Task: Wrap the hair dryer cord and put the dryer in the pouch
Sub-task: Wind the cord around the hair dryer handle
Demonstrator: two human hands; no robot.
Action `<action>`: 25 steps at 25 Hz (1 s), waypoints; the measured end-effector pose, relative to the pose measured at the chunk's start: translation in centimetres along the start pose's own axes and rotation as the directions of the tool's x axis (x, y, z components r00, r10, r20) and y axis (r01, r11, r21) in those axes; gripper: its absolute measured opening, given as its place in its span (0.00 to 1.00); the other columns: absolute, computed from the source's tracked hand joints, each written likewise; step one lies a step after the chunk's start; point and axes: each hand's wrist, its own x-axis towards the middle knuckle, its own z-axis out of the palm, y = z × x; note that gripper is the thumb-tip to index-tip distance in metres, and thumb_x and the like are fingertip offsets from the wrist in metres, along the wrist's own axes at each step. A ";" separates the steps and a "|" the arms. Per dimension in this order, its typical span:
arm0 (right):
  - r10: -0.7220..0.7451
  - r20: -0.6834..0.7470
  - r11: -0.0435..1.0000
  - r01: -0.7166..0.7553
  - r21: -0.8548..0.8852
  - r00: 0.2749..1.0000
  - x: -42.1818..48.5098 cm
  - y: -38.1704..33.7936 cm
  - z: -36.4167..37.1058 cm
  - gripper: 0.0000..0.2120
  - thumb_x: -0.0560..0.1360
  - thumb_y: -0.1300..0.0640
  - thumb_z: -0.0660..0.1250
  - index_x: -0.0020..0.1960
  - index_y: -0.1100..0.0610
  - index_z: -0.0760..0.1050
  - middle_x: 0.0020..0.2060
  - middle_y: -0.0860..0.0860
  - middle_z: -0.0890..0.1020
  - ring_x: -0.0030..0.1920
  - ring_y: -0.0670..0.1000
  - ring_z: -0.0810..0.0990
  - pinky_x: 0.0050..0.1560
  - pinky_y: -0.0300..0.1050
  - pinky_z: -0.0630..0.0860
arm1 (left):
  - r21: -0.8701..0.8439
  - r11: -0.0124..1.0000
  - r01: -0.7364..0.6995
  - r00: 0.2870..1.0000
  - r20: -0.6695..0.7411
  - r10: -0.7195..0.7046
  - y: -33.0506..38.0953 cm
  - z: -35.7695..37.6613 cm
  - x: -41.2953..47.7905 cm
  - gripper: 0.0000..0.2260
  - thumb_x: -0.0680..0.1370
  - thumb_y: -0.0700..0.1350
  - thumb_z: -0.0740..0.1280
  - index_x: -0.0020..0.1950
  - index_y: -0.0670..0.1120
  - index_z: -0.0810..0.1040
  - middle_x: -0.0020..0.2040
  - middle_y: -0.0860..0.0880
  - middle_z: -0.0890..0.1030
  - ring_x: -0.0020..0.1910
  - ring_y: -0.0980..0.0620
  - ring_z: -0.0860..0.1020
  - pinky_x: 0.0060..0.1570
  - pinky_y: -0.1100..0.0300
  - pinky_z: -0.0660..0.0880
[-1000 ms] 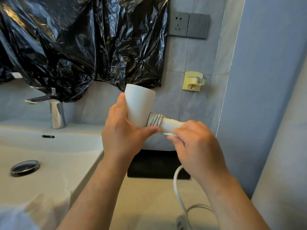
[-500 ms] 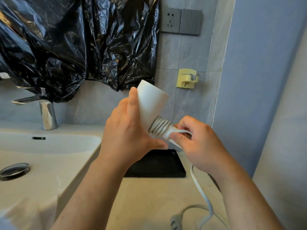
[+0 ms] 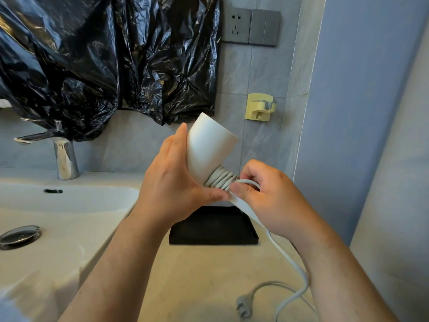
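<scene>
I hold a white hair dryer (image 3: 206, 147) up over the counter, barrel tilted up and to the right. My left hand (image 3: 171, 180) grips the barrel from the left, thumb under the handle. Several turns of the white cord (image 3: 221, 180) are wound round the handle close to the barrel. My right hand (image 3: 269, 198) pinches the cord at the handle. The loose cord (image 3: 292, 261) hangs down to the counter and ends in the plug (image 3: 243, 304). A black pouch (image 3: 213, 231) lies flat on the counter under the dryer.
A white basin (image 3: 69, 201) with a chrome tap (image 3: 62, 156) and drain (image 3: 19, 235) fills the left. The beige counter (image 3: 197, 275) runs to a blue wall (image 3: 362, 112) on the right. Black plastic sheeting (image 3: 104, 54), a wall socket (image 3: 250, 26) and a yellow wall holder (image 3: 260, 108) are behind.
My right hand has carried the cord round the handle and added turns near the barrel. The dryer has tilted further to the right, and more of the loose cord and the plug has come into view.
</scene>
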 end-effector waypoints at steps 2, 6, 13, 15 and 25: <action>0.023 0.050 1.000 -0.024 0.009 0.998 0.0 0.3 0.3 0.10 0.74 0.48 0.67 0.37 0.49 0.70 0.29 0.44 0.73 0.30 0.43 0.69 0.30 0.37 0.67 | 0.000 1.000 -0.030 0.999 0.027 0.030 -0.3 -0.4 0.1 0.59 0.51 0.56 0.84 0.77 0.48 0.61 0.67 0.55 0.69 0.65 0.55 0.68 0.58 0.57 0.68; 0.051 0.199 0.993 -0.071 0.095 0.979 -0.1 0.8 1.7 0.05 0.74 0.51 0.65 0.41 0.49 0.72 0.32 0.46 0.77 0.35 0.47 0.74 0.40 0.60 0.75 | -0.002 0.989 -0.150 0.987 0.059 0.150 -0.9 -1.7 0.7 0.50 0.51 0.49 0.85 0.71 0.52 0.71 0.59 0.63 0.71 0.58 0.61 0.70 0.55 0.62 0.69; 0.028 0.193 0.953 -0.084 0.290 0.981 -0.2 0.0 2.1 0.10 0.75 0.60 0.68 0.38 0.49 0.74 0.27 0.46 0.78 0.30 0.44 0.73 0.35 0.44 0.70 | -0.094 0.995 0.020 1.000 0.005 -0.020 -1.2 -2.1 0.6 0.41 0.52 0.65 0.78 0.64 0.58 0.74 0.51 0.62 0.73 0.50 0.58 0.73 0.48 0.61 0.70; 0.013 0.219 0.938 -0.087 0.334 0.976 -0.3 0.0 2.0 0.11 0.75 0.63 0.68 0.37 0.51 0.75 0.27 0.47 0.78 0.31 0.45 0.74 0.36 0.43 0.71 | -0.123 0.992 0.040 0.999 0.027 -0.037 -1.2 -2.1 0.6 0.33 0.53 0.67 0.74 0.57 0.61 0.75 0.48 0.59 0.77 0.49 0.54 0.76 0.46 0.57 0.74; -0.056 0.241 0.784 -0.107 0.611 0.969 -0.1 0.3 2.7 0.07 0.76 0.60 0.65 0.43 0.55 0.80 0.30 0.48 0.82 0.29 0.44 0.78 0.31 0.36 0.74 | -0.581 0.798 0.160 0.985 0.039 -0.169 -2.2 -2.7 0.7 0.27 0.55 0.55 0.79 0.53 0.54 0.82 0.44 0.53 0.85 0.43 0.54 0.82 0.41 0.56 0.79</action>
